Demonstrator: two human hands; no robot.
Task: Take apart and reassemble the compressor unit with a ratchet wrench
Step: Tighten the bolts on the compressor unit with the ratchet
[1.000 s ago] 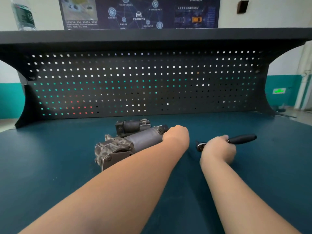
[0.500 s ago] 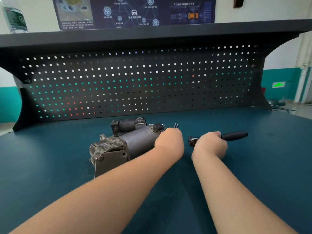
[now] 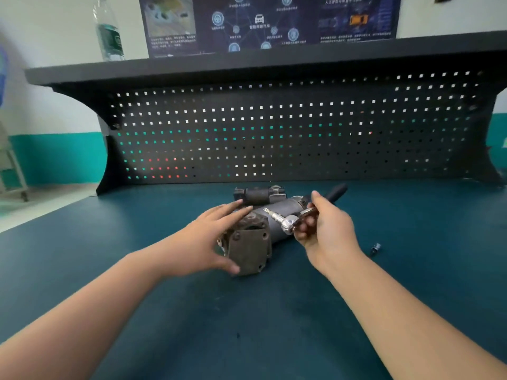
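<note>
The grey compressor unit (image 3: 255, 237) lies on the dark teal bench (image 3: 137, 242), its square end plate turned toward me. My left hand (image 3: 211, 237) is spread against the unit's left side, fingers straight over the top and thumb at the plate's lower edge. My right hand (image 3: 326, 229) grips the ratchet wrench (image 3: 290, 222) just above the unit's cylinder. The chrome head and bit point left and the black handle sticks out behind my fingers. A small bolt (image 3: 375, 248) lies on the bench to the right.
A black pegboard (image 3: 274, 133) closes off the back of the bench, with a shelf (image 3: 247, 64) above it. A plastic water bottle (image 3: 109, 31) stands on the shelf at the left. A poster hangs on the wall behind.
My left hand moved from the unit's right end to its left side and opened. My right hand lifted the wrench off the bench and brought it over the unit. A bolt now lies at the right.
</note>
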